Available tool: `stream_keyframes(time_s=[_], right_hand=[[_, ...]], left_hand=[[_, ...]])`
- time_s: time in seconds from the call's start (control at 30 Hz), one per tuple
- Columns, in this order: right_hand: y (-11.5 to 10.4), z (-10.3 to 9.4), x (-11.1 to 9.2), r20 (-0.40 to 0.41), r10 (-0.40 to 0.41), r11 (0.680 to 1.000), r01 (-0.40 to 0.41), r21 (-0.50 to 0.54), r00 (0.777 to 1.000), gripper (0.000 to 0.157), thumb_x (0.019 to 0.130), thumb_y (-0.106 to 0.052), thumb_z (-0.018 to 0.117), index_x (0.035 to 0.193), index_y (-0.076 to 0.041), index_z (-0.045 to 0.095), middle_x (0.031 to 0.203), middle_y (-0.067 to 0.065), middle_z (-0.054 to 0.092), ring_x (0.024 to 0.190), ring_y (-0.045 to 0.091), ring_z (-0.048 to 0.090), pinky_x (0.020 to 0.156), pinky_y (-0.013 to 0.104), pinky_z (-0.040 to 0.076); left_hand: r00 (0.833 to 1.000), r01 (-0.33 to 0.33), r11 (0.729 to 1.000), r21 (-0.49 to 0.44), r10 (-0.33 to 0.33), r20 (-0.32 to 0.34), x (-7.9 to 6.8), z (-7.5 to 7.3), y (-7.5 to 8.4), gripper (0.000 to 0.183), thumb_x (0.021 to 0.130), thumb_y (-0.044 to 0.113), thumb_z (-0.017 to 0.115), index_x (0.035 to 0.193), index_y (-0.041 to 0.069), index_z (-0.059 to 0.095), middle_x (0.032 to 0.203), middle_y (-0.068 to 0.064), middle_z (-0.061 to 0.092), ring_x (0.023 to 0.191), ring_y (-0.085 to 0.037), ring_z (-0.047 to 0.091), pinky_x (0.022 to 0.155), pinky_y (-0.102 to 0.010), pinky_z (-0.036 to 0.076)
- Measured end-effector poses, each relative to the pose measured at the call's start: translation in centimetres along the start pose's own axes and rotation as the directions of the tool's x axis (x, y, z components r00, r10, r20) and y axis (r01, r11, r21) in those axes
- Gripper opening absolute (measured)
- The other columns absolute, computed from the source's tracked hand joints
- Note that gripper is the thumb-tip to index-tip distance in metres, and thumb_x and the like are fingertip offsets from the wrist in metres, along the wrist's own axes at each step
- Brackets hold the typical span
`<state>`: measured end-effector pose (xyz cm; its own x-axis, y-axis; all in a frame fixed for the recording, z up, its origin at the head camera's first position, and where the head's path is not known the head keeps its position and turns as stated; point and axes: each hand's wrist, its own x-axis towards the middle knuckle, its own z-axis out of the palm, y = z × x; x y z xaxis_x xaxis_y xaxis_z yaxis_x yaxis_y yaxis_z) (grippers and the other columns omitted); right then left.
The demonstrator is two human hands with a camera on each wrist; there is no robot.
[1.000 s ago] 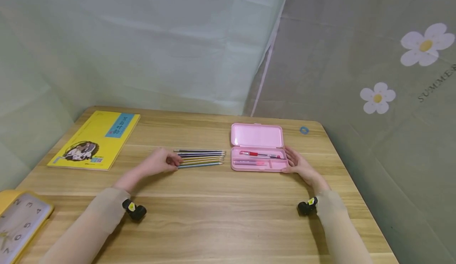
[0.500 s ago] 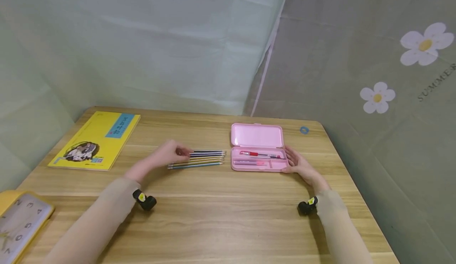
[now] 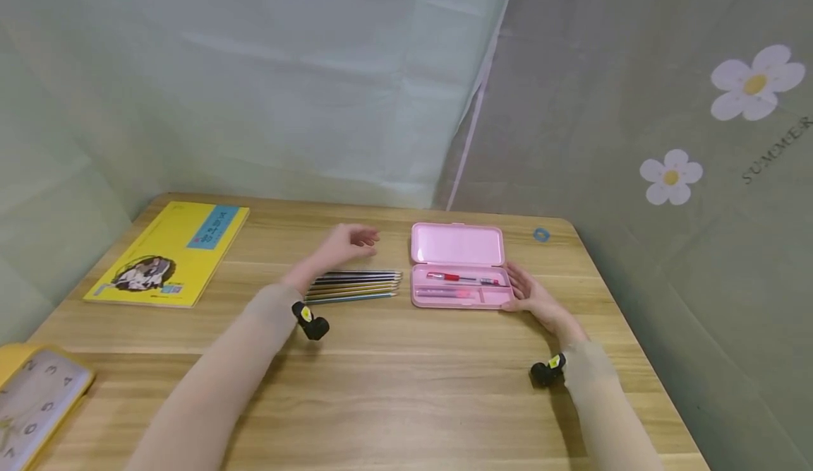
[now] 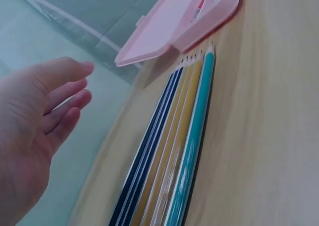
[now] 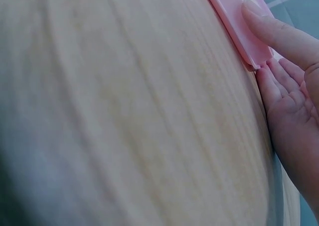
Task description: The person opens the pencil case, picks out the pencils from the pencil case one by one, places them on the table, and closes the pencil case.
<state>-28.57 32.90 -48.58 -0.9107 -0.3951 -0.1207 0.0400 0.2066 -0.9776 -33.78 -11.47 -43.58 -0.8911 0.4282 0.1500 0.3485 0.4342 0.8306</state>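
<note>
Above the table, behind the row of pencils [image 3: 356, 285], my left hand [image 3: 349, 241] hovers with relaxed fingers and holds nothing. The pencils lie side by side, tips toward the pencil case; in the left wrist view dark blue and yellow ones lie beside a teal pencil [image 4: 199, 111]. A pink pencil case [image 3: 416, 287] lies with its lid [image 3: 457, 243] raised. Inside are a red-capped pen [image 3: 451, 277] and a pinkish pen [image 3: 444, 292]. My right hand [image 3: 536, 301] holds the case's right end, the thumb at the front corner and the fingers along the side.
On the table [image 3: 406, 386], a yellow book [image 3: 190, 252] lies at the back left. A yellow clock [image 3: 44, 400] stands at the front left. A small blue ring [image 3: 541, 234] lies at the back right. Curtains [image 3: 286, 104] hang behind the table.
My left hand has left the pencils' blunt ends, moving right and back over them to beyond the row. My right hand stays at the case.
</note>
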Motion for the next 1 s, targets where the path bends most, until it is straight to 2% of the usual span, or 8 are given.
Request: stream_keyframes(time_s=[0.27, 0.53, 0.73, 1.0], right_hand=[[0.3, 0.0, 0.0, 0.019, -0.03, 0.999, 0.03, 0.025, 0.999, 0.101, 0.08, 0.008, 0.069, 0.155, 0.001, 0.001, 0.163, 0.023, 0.005, 0.151, 0.036, 0.004, 0.123, 0.038, 0.011], [0.3, -0.1, 0.1, 0.018, -0.033, 0.999, 0.033, 0.02, 0.999, 0.102, 0.08, 0.007, 0.069, 0.155, 0.001, 0.001, 0.163, 0.023, 0.005, 0.151, 0.036, 0.004, 0.123, 0.039, 0.01], [0.3, -0.1, 0.1, 0.026, -0.035, 0.999, 0.035, 0.0, 0.999, 0.102, 0.081, 0.006, 0.07, 0.155, 0.0, 0.001, 0.163, 0.023, 0.005, 0.151, 0.037, 0.004, 0.121, 0.028, 0.018], [0.2, -0.3, 0.2, 0.008, -0.014, 1.0, 0.014, 0.005, 1.0, 0.102, 0.081, 0.006, 0.07, 0.155, 0.0, 0.001, 0.163, 0.021, 0.005, 0.151, 0.035, 0.004, 0.122, 0.035, 0.014]], left_hand=[[0.999, 0.037, 0.993, -0.113, -0.04, -0.024, 2.6, 2.7, 0.3, 0.057, 0.088, 0.008, 0.071, 0.137, -0.008, 0.048, 0.134, -0.026, 0.057, 0.12, -0.038, 0.056, 0.106, -0.048, 0.045], [0.996, 0.089, 0.986, -0.139, -0.084, 0.039, 4.5, 4.9, 0.9, 0.075, 0.086, 0.012, 0.073, 0.147, -0.005, 0.033, 0.149, -0.023, 0.042, 0.135, -0.038, 0.044, 0.115, -0.047, 0.035], [0.993, 0.103, 0.977, -0.188, -0.089, 0.082, 5.0, 5.9, 0.6, 0.08, 0.085, 0.009, 0.073, 0.148, -0.008, 0.028, 0.149, -0.026, 0.04, 0.136, -0.04, 0.043, 0.115, -0.047, 0.036], [0.993, 0.084, 0.979, -0.187, -0.067, 0.097, 5.5, 6.4, 0.4, 0.083, 0.085, 0.008, 0.073, 0.149, -0.01, 0.024, 0.148, -0.028, 0.041, 0.135, -0.04, 0.045, 0.113, -0.045, 0.038]])
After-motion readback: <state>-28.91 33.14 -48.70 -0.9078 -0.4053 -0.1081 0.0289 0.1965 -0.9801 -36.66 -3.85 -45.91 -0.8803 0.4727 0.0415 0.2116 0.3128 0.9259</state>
